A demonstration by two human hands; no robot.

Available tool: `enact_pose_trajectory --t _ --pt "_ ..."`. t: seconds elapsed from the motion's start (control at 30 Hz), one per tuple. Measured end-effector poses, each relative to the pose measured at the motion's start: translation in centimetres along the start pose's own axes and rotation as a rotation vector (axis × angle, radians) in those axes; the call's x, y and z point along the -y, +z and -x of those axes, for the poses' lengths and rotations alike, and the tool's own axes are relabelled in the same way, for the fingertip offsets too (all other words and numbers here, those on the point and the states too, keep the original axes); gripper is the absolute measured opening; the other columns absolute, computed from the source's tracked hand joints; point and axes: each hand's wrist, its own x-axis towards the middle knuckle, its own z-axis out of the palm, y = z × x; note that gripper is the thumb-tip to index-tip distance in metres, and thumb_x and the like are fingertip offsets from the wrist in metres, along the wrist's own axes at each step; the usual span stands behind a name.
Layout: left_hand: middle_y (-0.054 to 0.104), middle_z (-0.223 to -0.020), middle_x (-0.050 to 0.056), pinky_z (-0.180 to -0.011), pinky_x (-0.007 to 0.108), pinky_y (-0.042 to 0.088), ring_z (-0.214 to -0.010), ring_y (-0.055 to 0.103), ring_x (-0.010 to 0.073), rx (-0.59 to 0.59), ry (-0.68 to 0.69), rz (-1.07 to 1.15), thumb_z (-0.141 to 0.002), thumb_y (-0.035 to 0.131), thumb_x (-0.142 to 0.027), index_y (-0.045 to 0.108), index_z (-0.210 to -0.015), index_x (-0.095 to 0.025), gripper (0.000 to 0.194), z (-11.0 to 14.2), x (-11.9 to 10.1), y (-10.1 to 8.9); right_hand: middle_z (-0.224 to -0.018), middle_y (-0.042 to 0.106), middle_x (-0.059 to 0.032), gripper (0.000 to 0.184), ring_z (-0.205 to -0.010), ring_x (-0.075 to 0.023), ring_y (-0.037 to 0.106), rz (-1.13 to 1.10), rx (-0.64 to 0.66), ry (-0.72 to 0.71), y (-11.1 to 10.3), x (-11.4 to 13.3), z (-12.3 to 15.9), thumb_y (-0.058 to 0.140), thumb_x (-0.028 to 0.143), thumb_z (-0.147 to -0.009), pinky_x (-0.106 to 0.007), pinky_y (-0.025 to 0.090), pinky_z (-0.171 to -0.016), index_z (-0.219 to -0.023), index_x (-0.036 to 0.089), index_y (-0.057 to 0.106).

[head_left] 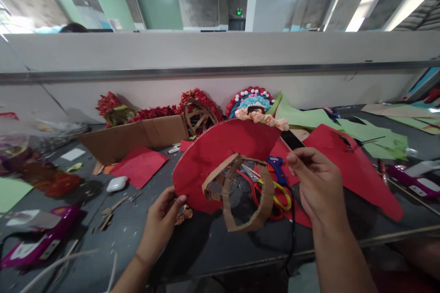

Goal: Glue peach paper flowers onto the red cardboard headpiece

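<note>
Two forearms: left grip pinches one red headpiece; whether right grip holds anything, I cannot tell.

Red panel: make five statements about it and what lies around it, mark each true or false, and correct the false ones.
1. The left hand holds the red panel by its edge. True.
2. The crinkled flowers along the panel's top edge are blue. False: they are peach-coloured.
3. Bent brown cardboard strips show on the panel's near side. True.
4. The white case lies right of the panel. False: it lies left.
5. Scissors with a yellow handle are in view. True.
</note>
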Motion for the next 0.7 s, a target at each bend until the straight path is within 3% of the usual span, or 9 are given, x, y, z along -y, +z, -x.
enact_pose_trajectory --t 0.1,0.2,0.3,0.4,0.57,0.7 --pt "0.066 -0.095 0.006 -0.076 0.033 0.053 -0.086 0.062 0.0203 -0.005 -0.004 -0.008 -0.072 0.064 -0.042 0.058 -0.094 -0.017 0.034 0.05 -0.2 0.11 -0.065 0.058 0.0025 0.02 -0.06 -0.0085 0.052 -0.046 -0.009 -0.054 0.2 0.2 0.15 0.078 0.028 -0.06 -0.02 0.042 -0.055 -0.067 0.019 0.062" --pt "0.066 -0.094 0.006 -0.075 0.032 0.054 -0.083 0.063 0.0199 -0.009 -0.004 -0.015 -0.071 0.065 -0.043 0.058 -0.094 -0.017 0.035 0.13 -0.33 0.17 -0.068 0.061 -0.0001 0.016 -0.061 -0.0097 0.053 -0.044 0.014 -0.037 0.21 0.23 0.35 0.072 0.033 -0.069 -0.022 0.043 -0.056 -0.073 0.019 0.066" --pt "0.067 -0.093 0.006 -0.072 0.031 0.055 -0.081 0.064 0.0198 -0.018 -0.003 -0.025 -0.07 0.065 -0.044 0.059 -0.093 -0.017 0.035 0.17 -0.28 0.12 -0.064 0.06 -0.0014 0.023 -0.06 -0.0105 0.052 -0.085 0.034 -0.053 0.34 0.24 0.52 0.065 0.039 -0.076 -0.023 0.042 -0.054 -0.067 0.018 0.065" --pt "0.067 -0.09 0.005 -0.073 0.031 0.054 -0.079 0.065 0.0193 -0.013 -0.009 -0.022 -0.071 0.065 -0.043 0.059 -0.093 -0.018 0.033 0.15 -0.13 0.03 -0.063 0.06 0.0006 0.016 -0.059 -0.0088 0.051 -0.099 0.016 -0.086 0.53 0.25 0.58 0.071 0.034 -0.071 -0.021 0.042 -0.055 -0.065 0.019 0.066" --pt "0.068 -0.088 0.005 -0.074 0.033 0.053 -0.08 0.065 0.0208 -0.018 -0.01 -0.02 -0.071 0.066 -0.042 0.059 -0.094 -0.017 0.034 0.12 -0.17 0.01 -0.075 0.067 -0.0004 0.011 -0.066 -0.0105 0.058 -0.041 0.031 -0.077 0.78 0.2 0.55 0.073 0.028 -0.068 -0.023 0.048 -0.063 -0.078 0.023 0.07" --pt "0.068 -0.086 0.005 -0.073 0.031 0.054 -0.082 0.065 0.0213 -0.022 -0.002 -0.031 -0.071 0.066 -0.043 0.06 -0.093 -0.017 0.035 0.1 -0.19 0.04 -0.068 0.065 -0.0005 0.01 -0.065 -0.0115 0.058 -0.039 0.023 -0.125 0.91 0.19 0.61 0.072 0.03 -0.069 -0.024 0.047 -0.061 -0.067 0.02 0.068"
